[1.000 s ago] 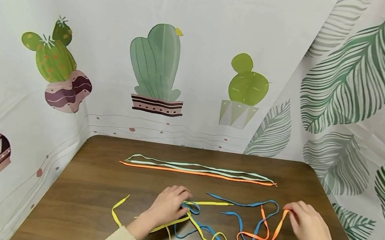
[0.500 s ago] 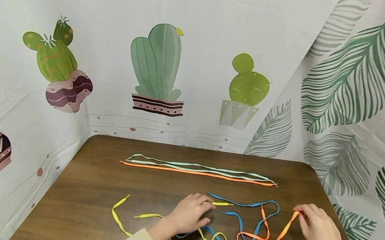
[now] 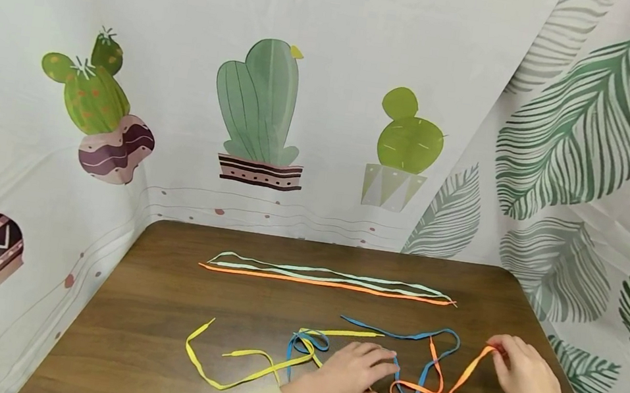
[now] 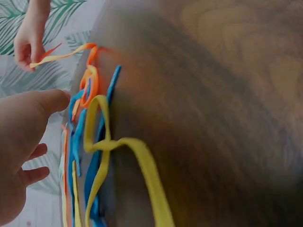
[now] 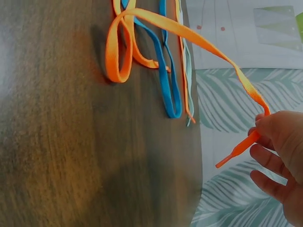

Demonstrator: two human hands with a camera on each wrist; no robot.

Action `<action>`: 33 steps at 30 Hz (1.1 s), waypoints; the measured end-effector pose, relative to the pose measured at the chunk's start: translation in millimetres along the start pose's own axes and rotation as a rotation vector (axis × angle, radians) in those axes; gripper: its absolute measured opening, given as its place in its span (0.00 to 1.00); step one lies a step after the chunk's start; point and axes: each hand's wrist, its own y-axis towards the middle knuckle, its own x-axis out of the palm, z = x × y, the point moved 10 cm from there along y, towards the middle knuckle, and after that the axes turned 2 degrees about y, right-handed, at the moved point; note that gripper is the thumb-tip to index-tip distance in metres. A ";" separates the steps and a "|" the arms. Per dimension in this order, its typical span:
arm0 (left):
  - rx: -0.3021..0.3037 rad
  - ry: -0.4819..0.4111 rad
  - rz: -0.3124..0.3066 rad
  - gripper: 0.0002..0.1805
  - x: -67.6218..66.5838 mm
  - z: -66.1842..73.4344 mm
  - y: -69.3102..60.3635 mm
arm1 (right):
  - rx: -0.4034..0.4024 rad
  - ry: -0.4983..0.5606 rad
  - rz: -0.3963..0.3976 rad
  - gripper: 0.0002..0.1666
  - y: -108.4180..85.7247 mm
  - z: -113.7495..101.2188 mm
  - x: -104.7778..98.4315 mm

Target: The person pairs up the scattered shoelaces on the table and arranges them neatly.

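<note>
My right hand [image 3: 529, 384] pinches an orange shoelace [image 3: 470, 371] near one end, and in the right wrist view its tip pokes out below the thumb. The lifted part slopes down to a loop on the table. That loop lies across a blue shoelace [image 3: 410, 336]. My left hand [image 3: 354, 375] is over the right part of a tangle, its fingers extended and holding nothing. The tangle has yellow lace [image 3: 215, 383] and a second stretch of blue lace [image 3: 290, 352]. In the left wrist view, yellow lace [image 4: 150, 175] passes beside the hand; part of the tangle is hidden in the head view.
Along the back of the brown table [image 3: 158, 295], a mint-green shoelace [image 3: 320, 270] and a straight orange shoelace [image 3: 292, 279] lie side by side. Behind the table hangs a cloth [image 3: 336, 126] printed with cacti and leaves.
My left hand has moved right and toward the front edge, uncovering the blue and yellow loops. My right hand has shifted slightly right, drawing the orange shoelace's end with it.
</note>
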 end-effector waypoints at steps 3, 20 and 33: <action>0.035 0.030 -0.018 0.33 4.9 9.4 4.2 | 0.012 -0.005 -0.004 0.17 -1.3 3.9 2.0; 0.083 0.100 -0.058 0.17 28.5 34.9 11.4 | 0.033 -0.002 -0.017 0.16 -5.1 8.1 5.5; 0.085 0.194 0.115 0.08 13.0 40.3 19.0 | 0.027 0.005 -0.021 0.15 -4.2 6.6 5.9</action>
